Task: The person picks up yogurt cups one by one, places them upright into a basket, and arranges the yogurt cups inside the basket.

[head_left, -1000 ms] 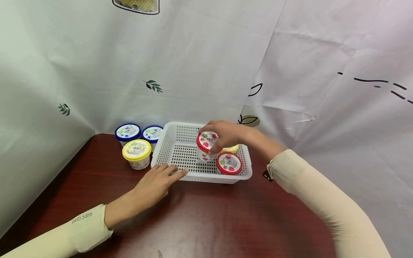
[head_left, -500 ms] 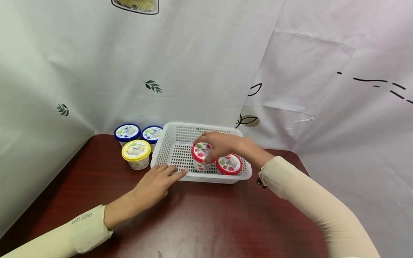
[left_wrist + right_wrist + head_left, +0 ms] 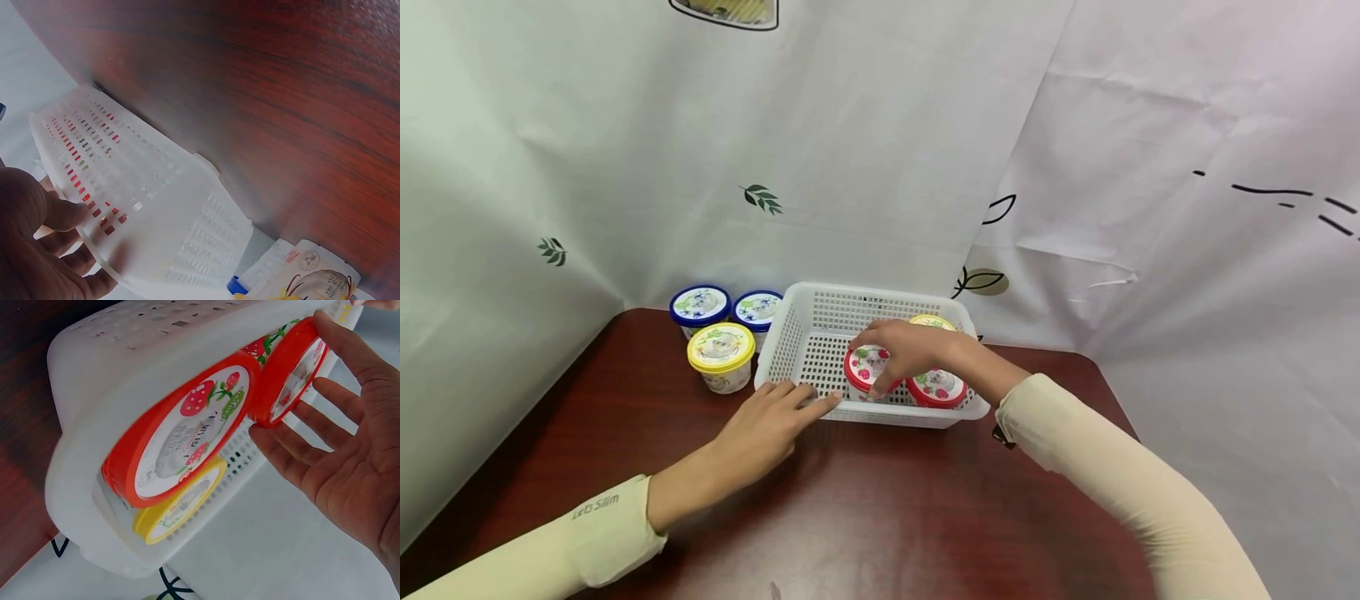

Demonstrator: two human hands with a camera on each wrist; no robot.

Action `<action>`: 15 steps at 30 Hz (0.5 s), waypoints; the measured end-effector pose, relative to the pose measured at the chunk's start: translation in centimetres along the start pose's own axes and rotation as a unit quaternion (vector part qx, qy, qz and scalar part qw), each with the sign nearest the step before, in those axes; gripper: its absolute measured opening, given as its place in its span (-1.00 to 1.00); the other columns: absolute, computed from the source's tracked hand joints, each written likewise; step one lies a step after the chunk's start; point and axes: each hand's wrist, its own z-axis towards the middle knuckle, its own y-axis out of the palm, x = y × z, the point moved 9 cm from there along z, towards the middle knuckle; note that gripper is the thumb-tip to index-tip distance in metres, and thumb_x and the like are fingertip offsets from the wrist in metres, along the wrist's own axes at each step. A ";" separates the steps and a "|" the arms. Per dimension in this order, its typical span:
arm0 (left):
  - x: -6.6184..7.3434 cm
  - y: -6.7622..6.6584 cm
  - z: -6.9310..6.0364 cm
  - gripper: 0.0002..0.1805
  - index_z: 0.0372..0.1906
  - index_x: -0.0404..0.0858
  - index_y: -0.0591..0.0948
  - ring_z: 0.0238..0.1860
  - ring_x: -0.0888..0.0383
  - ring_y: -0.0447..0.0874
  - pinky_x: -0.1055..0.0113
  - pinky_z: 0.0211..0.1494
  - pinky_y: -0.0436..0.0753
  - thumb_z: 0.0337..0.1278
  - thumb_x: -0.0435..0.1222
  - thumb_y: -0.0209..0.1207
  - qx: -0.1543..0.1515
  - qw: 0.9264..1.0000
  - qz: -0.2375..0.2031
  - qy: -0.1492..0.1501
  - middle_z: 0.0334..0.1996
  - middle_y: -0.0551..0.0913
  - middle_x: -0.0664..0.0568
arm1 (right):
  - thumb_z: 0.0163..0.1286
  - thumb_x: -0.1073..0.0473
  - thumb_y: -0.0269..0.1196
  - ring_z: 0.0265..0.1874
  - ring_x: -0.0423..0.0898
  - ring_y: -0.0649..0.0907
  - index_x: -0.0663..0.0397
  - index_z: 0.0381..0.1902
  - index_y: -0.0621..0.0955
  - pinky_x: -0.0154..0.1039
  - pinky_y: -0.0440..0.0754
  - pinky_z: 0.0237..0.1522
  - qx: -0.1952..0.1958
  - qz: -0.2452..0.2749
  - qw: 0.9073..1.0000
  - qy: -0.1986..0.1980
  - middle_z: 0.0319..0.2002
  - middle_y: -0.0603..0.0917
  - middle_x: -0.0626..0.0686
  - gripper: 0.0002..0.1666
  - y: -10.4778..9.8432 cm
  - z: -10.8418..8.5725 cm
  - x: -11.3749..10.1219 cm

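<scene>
My right hand [image 3: 906, 346] holds a red-lidded tub [image 3: 867, 367] with strawberry pictures, inside the white plastic basket [image 3: 880, 414]. In the right wrist view, its thumb and fingers span the tub's red lid [image 3: 275, 394]. Right of that tub sits a second red-lidded tub [image 3: 938, 388], with a yellow-lidded tub [image 3: 932, 321] behind it, partly hidden by the hand. My left hand [image 3: 767, 429] holds the basket's front rim near its left corner; the left wrist view has the thumb at the rim and the fingers partly hidden.
Left of the basket, on the dark red wooden table [image 3: 880, 508], stand a yellow-lidded tub [image 3: 722, 354] and two blue-lidded tubs, one at the far left [image 3: 700, 304] and one against the basket [image 3: 757, 308]. A white printed cloth [image 3: 865, 167] hangs behind.
My right hand has brought the red-lidded tub slightly left, nearer and down into the basket, beside the other red-lidded one. The yellow lid behind shows more now. The left hand stays in place.
</scene>
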 end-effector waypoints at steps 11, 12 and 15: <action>-0.1 0.1 -0.1 -0.22 0.36 -0.04 0.77 -0.09 -0.05 0.72 0.00 0.08 0.74 -0.09 -0.54 0.52 0.001 1.000 0.000 -0.002 -0.02 0.80 0.00 | 0.34 -0.08 0.64 0.60 0.12 0.54 -0.17 0.63 0.58 0.16 0.56 0.62 0.004 -0.006 1.000 -0.007 0.65 0.52 0.11 -0.07 0.8 0.6 0.2; -0.1 0.1 -0.1 -0.22 0.36 -0.04 0.77 -0.08 -0.05 0.72 0.00 0.07 0.74 -0.08 -0.54 0.52 0.001 1.000 0.000 -0.002 -0.02 0.80 0.00 | 0.34 -0.09 0.64 0.59 0.11 0.54 -0.17 0.62 0.58 0.16 0.58 0.61 0.004 -0.007 1.000 -0.007 0.64 0.53 0.11 -0.06 0.8 0.6 0.3; -0.1 0.1 -0.1 -0.23 0.37 -0.04 0.77 -0.08 -0.05 0.73 0.01 0.04 0.74 -0.06 -0.53 0.51 -0.002 1.000 -0.002 -0.003 -0.01 0.80 0.00 | 0.33 -0.09 0.65 0.57 0.11 0.55 -0.18 0.62 0.58 0.15 0.60 0.59 0.002 -0.009 1.000 -0.005 0.64 0.53 0.11 -0.06 0.9 0.7 0.3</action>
